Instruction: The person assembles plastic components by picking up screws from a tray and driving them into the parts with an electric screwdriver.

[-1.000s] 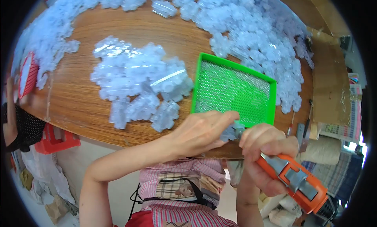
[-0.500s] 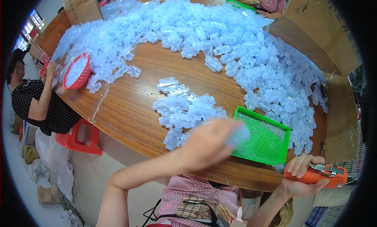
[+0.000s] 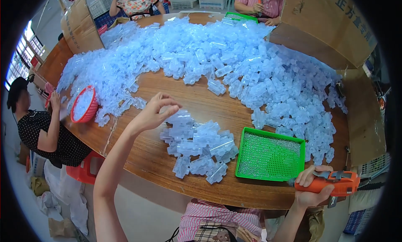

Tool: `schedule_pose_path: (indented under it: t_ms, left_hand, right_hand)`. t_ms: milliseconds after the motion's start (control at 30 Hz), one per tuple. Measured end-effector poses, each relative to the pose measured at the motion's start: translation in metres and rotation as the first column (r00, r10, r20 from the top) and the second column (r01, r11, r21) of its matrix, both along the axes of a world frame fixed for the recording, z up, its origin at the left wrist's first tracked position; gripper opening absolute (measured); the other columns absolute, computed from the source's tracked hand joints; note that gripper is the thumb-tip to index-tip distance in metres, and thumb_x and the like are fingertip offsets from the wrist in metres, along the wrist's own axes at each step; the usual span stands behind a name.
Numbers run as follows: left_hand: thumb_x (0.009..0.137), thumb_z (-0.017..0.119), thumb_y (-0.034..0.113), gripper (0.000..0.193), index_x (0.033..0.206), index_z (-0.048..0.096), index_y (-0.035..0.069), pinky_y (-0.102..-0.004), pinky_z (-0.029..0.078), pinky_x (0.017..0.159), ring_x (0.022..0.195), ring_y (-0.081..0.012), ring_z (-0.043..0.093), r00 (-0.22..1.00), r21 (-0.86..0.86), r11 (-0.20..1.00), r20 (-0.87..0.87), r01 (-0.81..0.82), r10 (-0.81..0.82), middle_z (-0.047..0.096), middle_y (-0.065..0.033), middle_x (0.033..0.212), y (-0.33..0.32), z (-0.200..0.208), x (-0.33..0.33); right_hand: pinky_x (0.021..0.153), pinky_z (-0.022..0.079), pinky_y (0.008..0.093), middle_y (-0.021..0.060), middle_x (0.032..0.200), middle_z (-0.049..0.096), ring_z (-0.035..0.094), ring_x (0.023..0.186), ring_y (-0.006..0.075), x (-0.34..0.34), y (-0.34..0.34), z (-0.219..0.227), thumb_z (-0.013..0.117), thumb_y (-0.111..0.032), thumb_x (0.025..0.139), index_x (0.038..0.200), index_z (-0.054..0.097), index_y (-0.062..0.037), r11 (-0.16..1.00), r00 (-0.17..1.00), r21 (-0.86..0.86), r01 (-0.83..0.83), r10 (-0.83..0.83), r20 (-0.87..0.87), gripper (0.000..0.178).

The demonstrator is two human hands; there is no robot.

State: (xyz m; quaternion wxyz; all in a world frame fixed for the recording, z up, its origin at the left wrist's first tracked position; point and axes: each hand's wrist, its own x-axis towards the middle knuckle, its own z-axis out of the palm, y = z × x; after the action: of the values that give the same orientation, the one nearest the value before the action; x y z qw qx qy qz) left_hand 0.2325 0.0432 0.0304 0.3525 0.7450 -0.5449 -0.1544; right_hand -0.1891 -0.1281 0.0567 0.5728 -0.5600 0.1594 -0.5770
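My right hand (image 3: 310, 186) is wrapped round an orange electric screwdriver (image 3: 341, 184), its tip pointing left at the near right corner of a green tray (image 3: 240, 158). Many small silvery screws (image 3: 256, 150) lie in that tray, and its perforated bottom shows at the right. My left hand (image 3: 155, 112) is raised at the far left edge of a small heap of clear plastic pieces (image 3: 201, 143). Its fingers reach to the right, with thumb and fingertips apart and nothing seen between them.
A large mound of clear plastic pieces (image 3: 201, 53) curves along the far side and right of the wooden table (image 3: 138, 152). A red basket (image 3: 93, 110) of pieces stands at the left. Cardboard walls (image 3: 331, 26) border the table. Co-workers sit at the left and far side.
My left hand has moved left and away from me, from beside the green tray to the heap's far edge; the clear piece it held is gone from it. The screwdriver stays in my right hand.
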Motion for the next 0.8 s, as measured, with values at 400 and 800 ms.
schedule_pose_path:
  t_ms: [400, 800]
  left_hand:
    - [0.072, 0.081, 0.036, 0.064, 0.116, 0.046, 0.005, -0.0489, 0.051, 0.083, 0.099, -0.0471, 0.057, 0.897, 0.057, 0.985, 0.425, -0.162, 0.123, 0.049, -0.0267, 0.115, -0.172, -0.060, -0.017]
    - [0.077, 0.069, 0.020, 0.038, 0.108, 0.055, 0.004, -0.0373, 0.050, 0.071, 0.086, -0.0290, 0.059, 0.968, 0.021, 0.972, -0.093, 0.235, -0.232, 0.055, -0.0153, 0.096, -0.056, 0.052, -0.178]
  right_hand:
    - [0.048, 0.040, 0.0265, 0.0025, 0.056, 0.042, 0.044, 0.050, 0.0134, 0.016, 0.005, -0.007, 0.052, -0.066, 0.086, 0.102, 0.045, -0.0016, 1.000, 1.000, -0.017, -0.002, 0.001, -0.026, 0.066]
    - [0.049, 0.040, 0.0235, 0.0016, 0.066, 0.054, 0.051, 0.055, 0.0099, 0.043, -0.035, -0.052, 0.064, -0.047, 0.087, 0.102, 0.057, 0.0010, 0.994, 0.993, 0.033, -0.109, 0.107, 0.052, 0.051]
